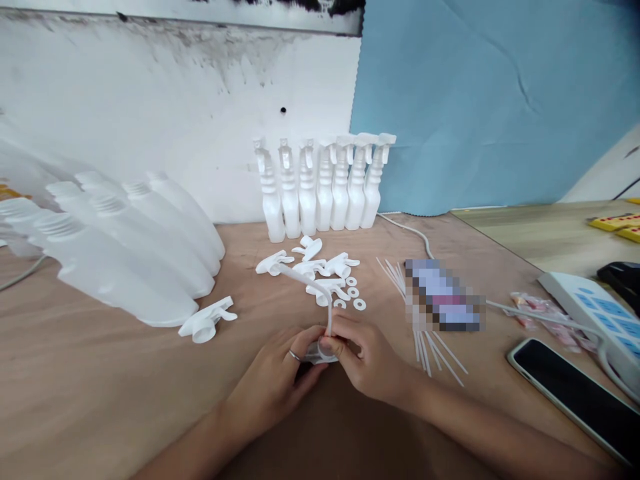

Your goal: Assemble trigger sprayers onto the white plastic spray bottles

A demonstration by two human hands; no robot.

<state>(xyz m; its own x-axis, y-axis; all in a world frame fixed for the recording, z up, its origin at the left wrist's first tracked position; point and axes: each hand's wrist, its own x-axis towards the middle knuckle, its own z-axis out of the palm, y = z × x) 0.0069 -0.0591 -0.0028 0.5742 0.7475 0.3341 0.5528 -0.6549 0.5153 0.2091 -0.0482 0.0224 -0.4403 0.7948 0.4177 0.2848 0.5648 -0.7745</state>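
Observation:
My left hand point(285, 367), with a ring on one finger, is closed around a white trigger spray head point(327, 353), mostly hidden by my fingers. My right hand point(365, 353) pinches a thin white dip tube point(313, 280) close to the spray head's round opening. The tube rises from my fingertips and bends away to the left. Just beyond my hands lie several loose trigger spray heads point(340, 265) and several white ring washers point(359, 305). To the right of my right hand, more straight dip tubes point(425, 350) are spread on the table.
Several large white bottles point(135, 267) stand at left, with one spray head point(207, 320) beside them. Assembled spray bottles point(324, 193) line the wall. At right are a blurred-out phone point(443, 297), a black-screened phone point(575, 393), a power strip point(600, 320) and a white cable point(545, 313).

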